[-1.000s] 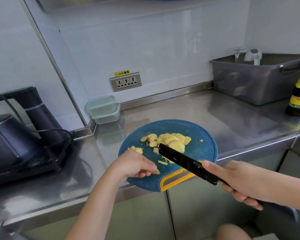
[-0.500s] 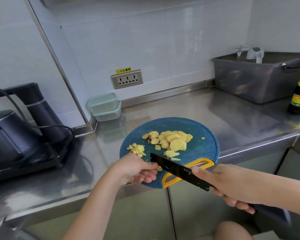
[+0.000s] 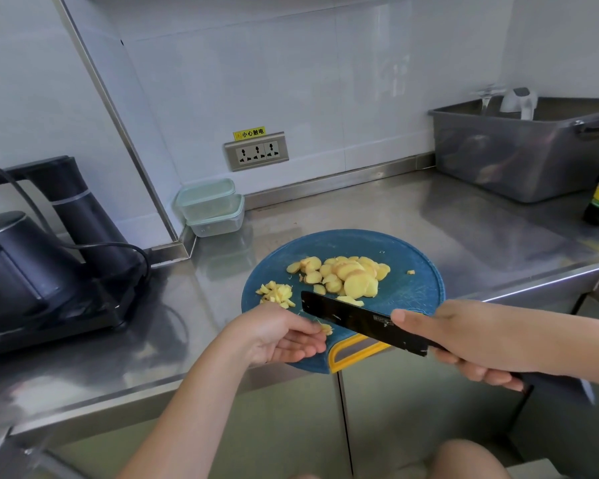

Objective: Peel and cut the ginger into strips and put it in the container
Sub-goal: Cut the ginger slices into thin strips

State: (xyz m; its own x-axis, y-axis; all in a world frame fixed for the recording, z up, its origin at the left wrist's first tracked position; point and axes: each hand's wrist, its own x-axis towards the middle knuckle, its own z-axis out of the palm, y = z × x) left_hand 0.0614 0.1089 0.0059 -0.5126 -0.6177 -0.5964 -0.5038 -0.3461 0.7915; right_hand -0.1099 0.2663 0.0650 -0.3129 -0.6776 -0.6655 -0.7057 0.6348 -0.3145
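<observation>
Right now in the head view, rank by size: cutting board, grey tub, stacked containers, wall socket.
1. cutting board (nearest camera)
2. grey tub (partly cropped)
3. stacked containers
4. wall socket

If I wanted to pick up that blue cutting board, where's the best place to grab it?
On the blue cutting board, probably the yellow-rimmed handle slot at its near edge, approached from the person's side. That edge overhangs the counter, so there is room to hook through from below. Keep it level: loose ginger slices lie on it.

Black knife [image 3: 360, 321] – blue board [image 3: 412, 292] – yellow ginger [image 3: 346, 274]
</observation>
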